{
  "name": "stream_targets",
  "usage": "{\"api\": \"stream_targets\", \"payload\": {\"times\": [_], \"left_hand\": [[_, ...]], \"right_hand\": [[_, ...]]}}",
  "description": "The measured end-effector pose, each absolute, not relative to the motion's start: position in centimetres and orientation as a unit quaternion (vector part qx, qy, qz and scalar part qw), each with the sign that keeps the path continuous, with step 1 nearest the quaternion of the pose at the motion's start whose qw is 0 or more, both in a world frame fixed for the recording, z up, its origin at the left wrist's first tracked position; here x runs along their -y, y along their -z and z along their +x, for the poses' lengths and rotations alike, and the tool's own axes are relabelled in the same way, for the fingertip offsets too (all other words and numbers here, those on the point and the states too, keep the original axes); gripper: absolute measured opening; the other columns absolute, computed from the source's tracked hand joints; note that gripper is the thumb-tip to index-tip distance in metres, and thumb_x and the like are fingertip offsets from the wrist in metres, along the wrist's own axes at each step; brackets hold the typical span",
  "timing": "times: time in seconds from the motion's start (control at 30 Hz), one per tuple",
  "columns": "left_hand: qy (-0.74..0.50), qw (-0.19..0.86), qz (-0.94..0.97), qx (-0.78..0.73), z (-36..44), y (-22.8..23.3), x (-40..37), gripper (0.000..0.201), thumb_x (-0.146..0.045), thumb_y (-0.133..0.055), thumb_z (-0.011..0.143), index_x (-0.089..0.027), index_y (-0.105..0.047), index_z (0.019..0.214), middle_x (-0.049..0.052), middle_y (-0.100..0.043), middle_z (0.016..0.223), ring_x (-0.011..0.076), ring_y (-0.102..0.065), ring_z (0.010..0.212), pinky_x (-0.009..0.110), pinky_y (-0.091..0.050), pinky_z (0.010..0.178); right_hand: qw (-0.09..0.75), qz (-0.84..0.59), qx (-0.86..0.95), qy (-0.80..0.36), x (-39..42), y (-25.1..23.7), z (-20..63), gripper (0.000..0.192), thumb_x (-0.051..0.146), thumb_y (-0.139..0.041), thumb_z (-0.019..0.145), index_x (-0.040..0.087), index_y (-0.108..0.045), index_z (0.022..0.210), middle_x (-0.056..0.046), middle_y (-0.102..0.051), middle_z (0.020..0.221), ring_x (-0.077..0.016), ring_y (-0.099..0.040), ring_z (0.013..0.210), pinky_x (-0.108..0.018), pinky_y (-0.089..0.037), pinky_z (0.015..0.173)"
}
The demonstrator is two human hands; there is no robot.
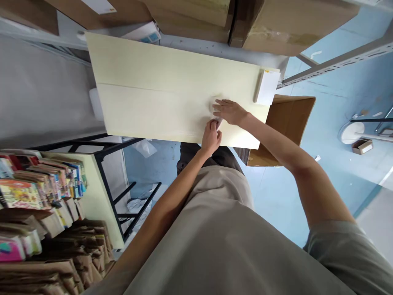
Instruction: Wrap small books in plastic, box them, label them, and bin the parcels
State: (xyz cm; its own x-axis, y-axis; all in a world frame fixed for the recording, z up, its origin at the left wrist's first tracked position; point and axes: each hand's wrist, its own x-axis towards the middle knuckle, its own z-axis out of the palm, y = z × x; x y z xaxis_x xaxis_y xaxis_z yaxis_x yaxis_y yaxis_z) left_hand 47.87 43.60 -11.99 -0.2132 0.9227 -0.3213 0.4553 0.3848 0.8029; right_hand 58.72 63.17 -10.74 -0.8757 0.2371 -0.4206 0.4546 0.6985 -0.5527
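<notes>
A small, pale, partly see-through item (pixel 214 103), maybe plastic-wrapped, lies on the cream tabletop (pixel 147 94). My left hand (pixel 211 137) is at the near side of the table, its fingers curled and pinching the item's near end. Across the item's far part reaches my right hand (pixel 231 111), palm down with the fingers stretched out and a little apart. The hands cover much of the item, so its exact kind cannot be made out. Toward the table's right end stands a white box (pixel 266 87) with a small yellow mark.
Large cardboard boxes (pixel 270 24) stand along the far side of the table. An open cardboard box (pixel 288 123) is on the right, below table height. Books (pixel 46 184) and brown paper packets (pixel 80 254) fill a rack at the left. A metal shelf post (pixel 337 63) slants at the right.
</notes>
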Motion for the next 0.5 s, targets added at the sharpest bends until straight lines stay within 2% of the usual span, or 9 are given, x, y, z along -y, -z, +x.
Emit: {"api": "stream_targets", "payload": {"times": [0.13,0.27,0.4,0.5], "left_hand": [[-0.336,0.482,0.360,-0.725,46.7,11.8,-42.3,0.039,-0.024,-0.056,0.108,-0.018,-0.066,0.145,0.022,-0.071,0.156,0.0354,-0.071,0.145,0.051,-0.055,0.130],[-0.379,0.572,0.144,-0.713,45.7,11.1,-41.2,0.031,-0.031,-0.060,0.107,-0.022,-0.075,0.132,0.014,-0.081,0.143,0.0343,-0.073,0.143,0.049,-0.060,0.124],[-0.430,0.602,-0.067,-0.670,45.0,10.4,-41.1,0.029,-0.030,-0.056,0.109,-0.023,-0.075,0.131,0.012,-0.079,0.148,0.0285,-0.074,0.145,0.044,-0.065,0.118],[-0.437,0.600,-0.141,-0.655,44.5,10.3,-41.6,0.030,-0.030,-0.055,0.113,-0.022,-0.073,0.136,0.014,-0.083,0.137,0.0252,-0.076,0.141,0.041,-0.067,0.115]], "right_hand": [[0.212,0.183,-0.901,0.331,-66.2,11.0,58.5,0.032,0.033,-0.070,0.109,0.024,-0.087,0.135,-0.008,-0.076,0.161,-0.0381,-0.059,0.162,-0.063,-0.047,0.137],[0.240,0.206,-0.889,0.331,-68.1,9.9,57.1,0.042,0.044,-0.076,0.106,0.026,-0.084,0.143,-0.009,-0.083,0.144,-0.0376,-0.073,0.136,-0.056,-0.058,0.120],[0.246,0.234,-0.875,0.346,-68.5,9.8,54.2,0.060,0.050,-0.077,0.106,0.021,-0.075,0.158,-0.014,-0.081,0.148,-0.0380,-0.074,0.131,-0.053,-0.059,0.116],[0.249,0.258,-0.871,0.336,-68.1,10.3,51.8,0.048,0.037,-0.067,0.109,0.017,-0.077,0.152,-0.016,-0.081,0.147,-0.0388,-0.073,0.134,-0.053,-0.057,0.119]]}}
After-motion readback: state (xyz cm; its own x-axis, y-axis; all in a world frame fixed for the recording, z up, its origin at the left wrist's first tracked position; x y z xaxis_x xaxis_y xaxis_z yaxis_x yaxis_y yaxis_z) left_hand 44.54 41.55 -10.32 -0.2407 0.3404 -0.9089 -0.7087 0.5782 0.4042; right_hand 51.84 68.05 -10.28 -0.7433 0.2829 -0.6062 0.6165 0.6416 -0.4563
